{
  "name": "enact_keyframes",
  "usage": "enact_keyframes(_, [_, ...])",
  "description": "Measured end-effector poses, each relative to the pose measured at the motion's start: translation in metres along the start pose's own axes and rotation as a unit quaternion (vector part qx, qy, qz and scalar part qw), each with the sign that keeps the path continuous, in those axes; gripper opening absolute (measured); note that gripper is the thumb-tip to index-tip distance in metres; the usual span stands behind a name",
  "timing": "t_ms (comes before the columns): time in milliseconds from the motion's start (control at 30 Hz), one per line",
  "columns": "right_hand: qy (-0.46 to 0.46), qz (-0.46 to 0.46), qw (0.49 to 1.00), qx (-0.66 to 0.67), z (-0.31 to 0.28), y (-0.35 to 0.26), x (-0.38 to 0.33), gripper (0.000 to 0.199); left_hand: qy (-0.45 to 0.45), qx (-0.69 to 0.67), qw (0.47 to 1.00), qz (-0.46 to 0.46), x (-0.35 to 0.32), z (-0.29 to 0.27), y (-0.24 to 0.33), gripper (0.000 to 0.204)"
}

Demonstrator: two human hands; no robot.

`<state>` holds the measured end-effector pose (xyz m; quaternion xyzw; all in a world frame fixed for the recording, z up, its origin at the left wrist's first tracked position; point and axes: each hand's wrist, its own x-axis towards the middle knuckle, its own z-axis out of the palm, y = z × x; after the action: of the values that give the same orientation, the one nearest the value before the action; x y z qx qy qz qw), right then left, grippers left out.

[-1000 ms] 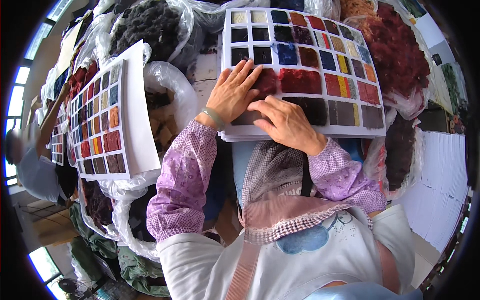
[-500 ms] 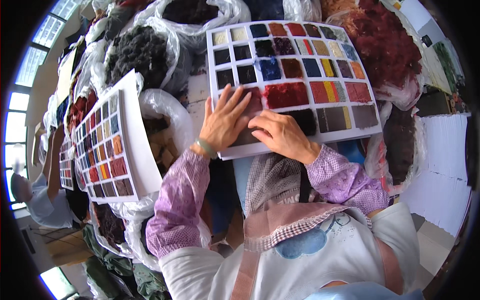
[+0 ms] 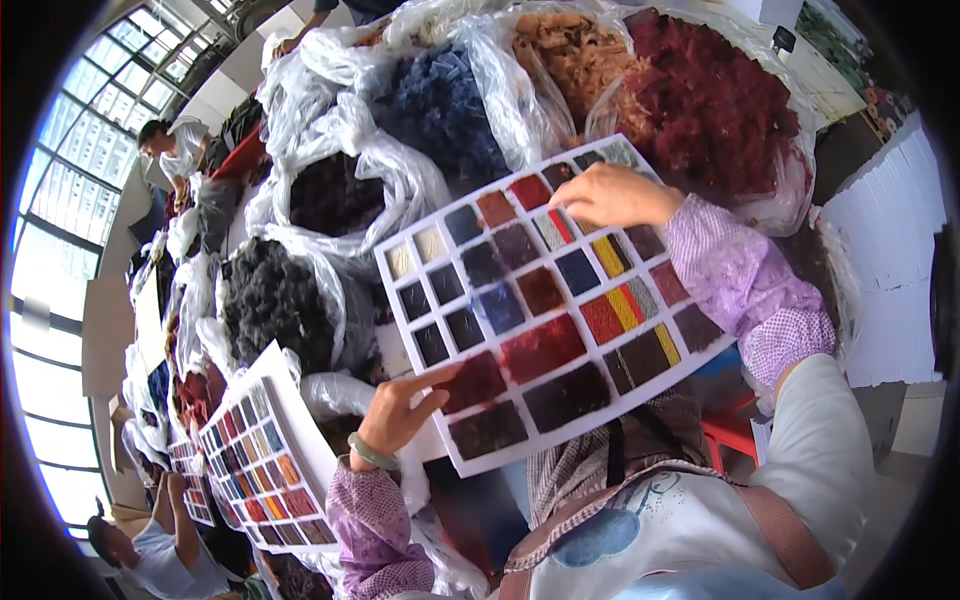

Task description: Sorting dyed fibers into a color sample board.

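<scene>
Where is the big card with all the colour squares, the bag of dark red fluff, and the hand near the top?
colour swatch card [image 3: 545, 310], head view, on a swatch near the card's middle.
bag of dark red fluff [image 3: 715, 95], head view, on the red fibre.
right hand [image 3: 610, 197], head view, on the hand's back.
</scene>
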<state>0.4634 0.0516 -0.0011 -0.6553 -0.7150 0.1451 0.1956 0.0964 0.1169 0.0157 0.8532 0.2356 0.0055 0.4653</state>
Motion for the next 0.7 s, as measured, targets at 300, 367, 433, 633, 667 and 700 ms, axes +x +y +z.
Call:
enact_keyframes(300, [0.299,0.242,0.905,-0.180,-0.052,0.268,0.084,0.017,0.217,0.283,0.932,0.066,0.236,-0.094,-0.024,0.016])
enact_keyframes(367, [0.342,0.188,0.895,-0.215,-0.064,0.314,0.103,0.023,0.231,0.333,0.913,0.050,0.298,-0.105,-0.041,0.017])
enact_keyframes(433, [0.330,0.204,0.900,-0.200,-0.066,0.345,0.119,0.027,0.270,0.369,0.889,0.017,0.347,-0.101,-0.046,0.018])
enact_keyframes(633, [0.216,0.302,0.909,-0.189,-0.079,0.382,0.137,0.037,0.289,0.462,0.830,-0.119,0.446,-0.072,-0.079,0.014])
enact_keyframes(667, [0.197,0.356,0.898,-0.168,-0.089,0.342,0.144,0.038,0.290,0.471,0.824,-0.124,0.440,-0.070,-0.071,0.013])
enact_keyframes(700, [0.233,0.319,0.899,-0.187,-0.088,0.372,0.138,0.033,0.289,0.478,0.826,-0.081,0.444,-0.062,-0.065,0.012])
